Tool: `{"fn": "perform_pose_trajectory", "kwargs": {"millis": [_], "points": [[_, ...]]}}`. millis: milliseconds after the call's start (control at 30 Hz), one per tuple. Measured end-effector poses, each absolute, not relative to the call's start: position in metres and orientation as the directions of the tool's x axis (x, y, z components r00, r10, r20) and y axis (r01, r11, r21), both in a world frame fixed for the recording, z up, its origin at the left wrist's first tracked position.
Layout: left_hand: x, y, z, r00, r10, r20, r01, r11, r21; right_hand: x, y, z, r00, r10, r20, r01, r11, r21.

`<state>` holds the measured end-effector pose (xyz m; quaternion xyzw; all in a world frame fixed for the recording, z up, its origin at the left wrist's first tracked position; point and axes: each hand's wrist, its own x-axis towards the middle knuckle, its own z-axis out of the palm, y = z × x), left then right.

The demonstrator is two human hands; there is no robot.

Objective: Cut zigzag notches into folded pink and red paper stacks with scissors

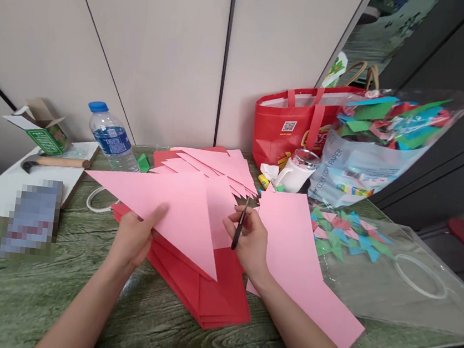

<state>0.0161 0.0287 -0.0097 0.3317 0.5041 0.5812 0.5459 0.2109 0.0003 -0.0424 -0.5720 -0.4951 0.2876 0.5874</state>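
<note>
My left hand (134, 238) grips a pink paper triangle (178, 207), thumb on top and fingers beneath, over a stack of red paper (218, 292). In my right hand (251, 243) is a pair of scissors (241, 222) with dark handles, blades pointing up and away; whether the blades are apart I cannot tell. Just right of that hand lies a pink paper sheet (287, 236), partly behind my wrist, with another pink piece (337, 314) at its lower end. Behind the triangle rests a pile of pink paper pieces (216, 164) with red among them.
A water bottle (112, 138), a small green box (50, 134) and a hammer (57, 161) stand or lie at left. At the back right are a red bag (279, 126), a white mug (297, 173) and a plastic bag of coloured paper (368, 150). Paper scraps (346, 234) lie in front.
</note>
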Motion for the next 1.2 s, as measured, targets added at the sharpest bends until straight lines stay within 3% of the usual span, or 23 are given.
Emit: {"fn": "perform_pose_trajectory", "kwargs": {"millis": [133, 233, 600, 833, 1033, 1133, 1200], "points": [[0.009, 0.039, -0.015, -0.258, 0.938, -0.230, -0.325, 0.139, 0.935, 0.216, 0.006, -0.054, 0.241, 0.916, 0.322, 0.674, 0.080, -0.734], [0.005, 0.039, -0.016, -0.208, 0.940, -0.272, -0.305, 0.202, 0.931, 0.218, 0.010, -0.063, 0.209, 0.942, 0.262, 0.818, -0.021, -0.575], [0.012, 0.035, -0.024, -0.050, 0.940, -0.339, -0.264, 0.314, 0.912, 0.222, 0.020, -0.075, 0.282, 0.924, 0.258, 0.843, -0.110, -0.526], [0.013, 0.031, -0.022, 0.039, 0.958, -0.285, -0.283, 0.285, 0.916, 0.253, 0.012, -0.034, 0.407, 0.868, 0.284, 0.854, -0.251, -0.456], [0.015, 0.030, -0.020, 0.033, 0.961, -0.274, -0.301, 0.271, 0.914, 0.308, -0.014, -0.013, 0.545, 0.805, 0.234, 0.838, -0.523, -0.154], [0.015, 0.030, -0.019, 0.032, 0.959, -0.283, -0.302, 0.279, 0.912, 0.309, -0.029, -0.014, 0.472, 0.811, 0.345, 0.879, -0.405, -0.252], [0.015, 0.030, -0.019, 0.036, 0.957, -0.287, -0.302, 0.285, 0.910, 0.292, -0.038, -0.012, 0.286, 0.838, 0.464, 0.895, -0.061, -0.442]]}}
